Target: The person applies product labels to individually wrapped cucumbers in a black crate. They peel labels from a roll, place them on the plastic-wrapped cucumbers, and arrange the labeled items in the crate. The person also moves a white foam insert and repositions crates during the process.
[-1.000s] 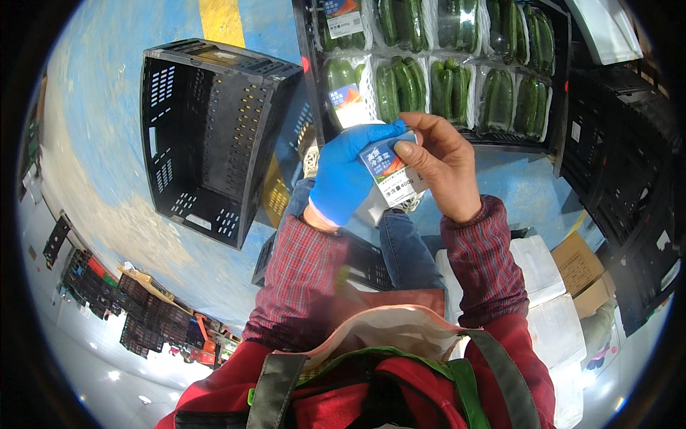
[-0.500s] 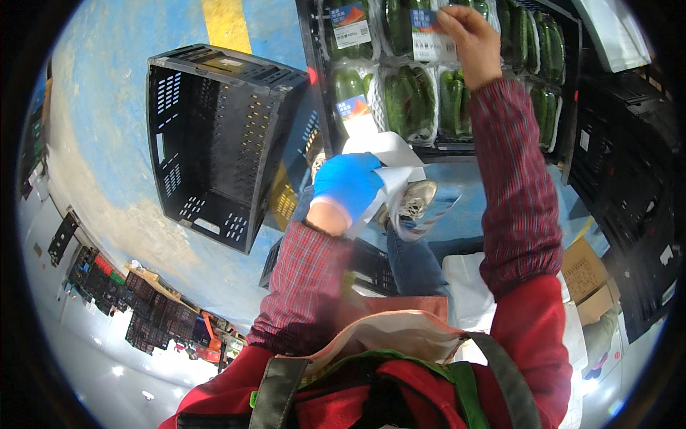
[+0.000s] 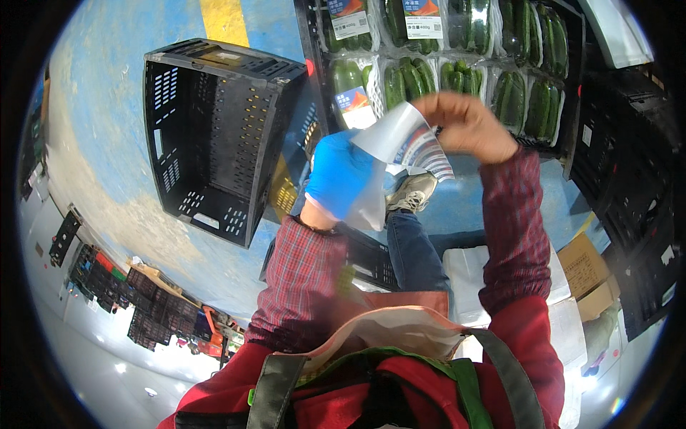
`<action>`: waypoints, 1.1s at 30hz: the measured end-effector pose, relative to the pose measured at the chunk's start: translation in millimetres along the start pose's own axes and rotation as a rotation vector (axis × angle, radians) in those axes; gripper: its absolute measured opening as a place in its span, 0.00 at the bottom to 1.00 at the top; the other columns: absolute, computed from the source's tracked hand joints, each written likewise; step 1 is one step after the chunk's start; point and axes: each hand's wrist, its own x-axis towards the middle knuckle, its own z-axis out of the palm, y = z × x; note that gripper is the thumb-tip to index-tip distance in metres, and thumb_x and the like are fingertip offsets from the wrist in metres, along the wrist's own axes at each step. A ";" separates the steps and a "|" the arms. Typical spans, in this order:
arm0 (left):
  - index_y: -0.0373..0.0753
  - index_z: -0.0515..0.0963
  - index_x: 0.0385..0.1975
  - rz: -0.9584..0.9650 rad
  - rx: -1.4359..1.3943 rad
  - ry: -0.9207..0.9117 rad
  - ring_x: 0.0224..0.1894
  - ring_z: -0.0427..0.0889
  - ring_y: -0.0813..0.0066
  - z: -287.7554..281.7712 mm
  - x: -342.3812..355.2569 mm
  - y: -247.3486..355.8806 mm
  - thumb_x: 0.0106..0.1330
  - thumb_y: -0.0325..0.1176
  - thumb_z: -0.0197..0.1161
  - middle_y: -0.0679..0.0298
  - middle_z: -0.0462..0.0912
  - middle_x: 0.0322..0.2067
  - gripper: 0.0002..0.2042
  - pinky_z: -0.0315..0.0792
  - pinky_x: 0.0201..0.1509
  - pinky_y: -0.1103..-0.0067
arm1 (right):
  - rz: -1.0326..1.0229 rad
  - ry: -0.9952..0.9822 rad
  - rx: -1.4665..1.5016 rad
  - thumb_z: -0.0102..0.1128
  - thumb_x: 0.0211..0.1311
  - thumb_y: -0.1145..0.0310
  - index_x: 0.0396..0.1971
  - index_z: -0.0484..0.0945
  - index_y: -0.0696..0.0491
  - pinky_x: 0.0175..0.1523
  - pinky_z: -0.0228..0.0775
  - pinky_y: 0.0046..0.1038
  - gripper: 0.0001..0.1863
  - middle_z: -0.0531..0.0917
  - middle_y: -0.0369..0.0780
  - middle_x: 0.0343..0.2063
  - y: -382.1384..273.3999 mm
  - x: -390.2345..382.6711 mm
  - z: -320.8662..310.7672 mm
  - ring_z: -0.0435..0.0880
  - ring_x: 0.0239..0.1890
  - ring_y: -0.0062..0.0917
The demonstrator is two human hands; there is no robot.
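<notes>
My left hand (image 3: pixel 341 173), in a blue glove, grips a strip of labels (image 3: pixel 391 136) on white backing paper. The strip curls up and over, with printed labels on the side facing right. My bare right hand (image 3: pixel 468 127) is bent over the strip's right edge, its fingertips pinched there and partly hidden. Just beyond both hands is a black crate (image 3: pixel 574 89) of clear-wrapped packs of green cucumbers (image 3: pixel 409 84). Three packs on its left side bear a blue-and-orange label (image 3: pixel 423 16); the other visible packs show none.
A black slotted crate (image 3: pixel 282 79) lies at the left, its opening facing left. More black crates (image 3: pixel 622 150) stand at the right, near a cardboard box (image 3: pixel 582 268) and white blocks (image 3: pixel 464 275). My shoe (image 3: pixel 411 193) is on the blue floor below my hands.
My right hand has come back from the top-row pack to the label strip. That pack's label now shows uncovered. The strip in my left hand has been raised and bent over.
</notes>
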 end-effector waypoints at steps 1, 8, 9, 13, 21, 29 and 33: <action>0.27 0.79 0.44 0.005 -0.066 0.028 0.40 0.85 0.57 2.3 0.9 3.2 0.61 0.31 0.63 0.49 0.85 0.35 0.15 0.77 0.44 0.73 | 0.012 -0.011 0.005 0.72 0.58 0.66 0.46 0.81 0.58 0.52 0.72 0.26 0.18 0.85 0.36 0.41 5.2 -12.1 10.8 0.81 0.42 0.18; 0.31 0.76 0.56 0.723 0.429 0.467 0.61 0.74 0.60 29.6 0.1 34.0 0.60 0.22 0.65 0.51 0.77 0.56 0.22 0.69 0.64 0.72 | 0.039 0.269 0.188 0.66 0.64 0.71 0.39 0.81 0.58 0.42 0.72 0.18 0.08 0.85 0.34 0.35 30.5 -43.9 67.7 0.79 0.36 0.11; 0.31 0.76 0.56 0.703 0.334 0.314 0.61 0.74 0.61 31.0 -3.2 35.4 0.60 0.21 0.65 0.52 0.77 0.56 0.22 0.69 0.65 0.72 | 0.078 0.305 0.197 0.67 0.63 0.71 0.38 0.80 0.58 0.42 0.72 0.18 0.08 0.84 0.35 0.35 31.1 -45.3 72.3 0.79 0.36 0.12; 0.34 0.79 0.52 0.320 -0.206 -0.153 0.51 0.81 0.68 34.1 -14.6 32.6 0.63 0.20 0.59 0.55 0.83 0.49 0.17 0.74 0.58 0.75 | -0.086 0.447 0.223 0.70 0.61 0.68 0.40 0.76 0.56 0.41 0.71 0.19 0.13 0.82 0.33 0.34 29.4 -51.5 82.7 0.78 0.35 0.13; 0.34 0.81 0.47 0.167 -0.184 -0.241 0.43 0.83 0.76 40.6 -20.2 15.2 0.64 0.23 0.59 0.59 0.85 0.41 0.12 0.77 0.47 0.79 | -0.246 0.552 0.033 0.64 0.66 0.71 0.52 0.76 0.56 0.47 0.70 0.20 0.17 0.78 0.32 0.39 29.1 -56.8 78.0 0.77 0.41 0.15; 0.45 0.86 0.35 0.255 1.147 -0.486 0.36 0.84 0.55 23.0 -21.2 -20.1 0.60 0.44 0.64 0.57 0.85 0.35 0.11 0.77 0.41 0.68 | -0.271 0.888 0.180 0.60 0.67 0.71 0.40 0.80 0.57 0.44 0.70 0.18 0.07 0.82 0.32 0.34 60.7 -36.9 31.8 0.77 0.37 0.14; 0.45 0.85 0.29 0.035 1.204 -0.511 0.38 0.84 0.54 20.1 -23.4 -20.0 0.58 0.51 0.64 0.56 0.85 0.33 0.16 0.77 0.40 0.66 | -0.233 0.807 0.006 0.60 0.69 0.70 0.43 0.79 0.58 0.47 0.71 0.19 0.09 0.83 0.33 0.37 92.1 11.7 2.1 0.79 0.41 0.14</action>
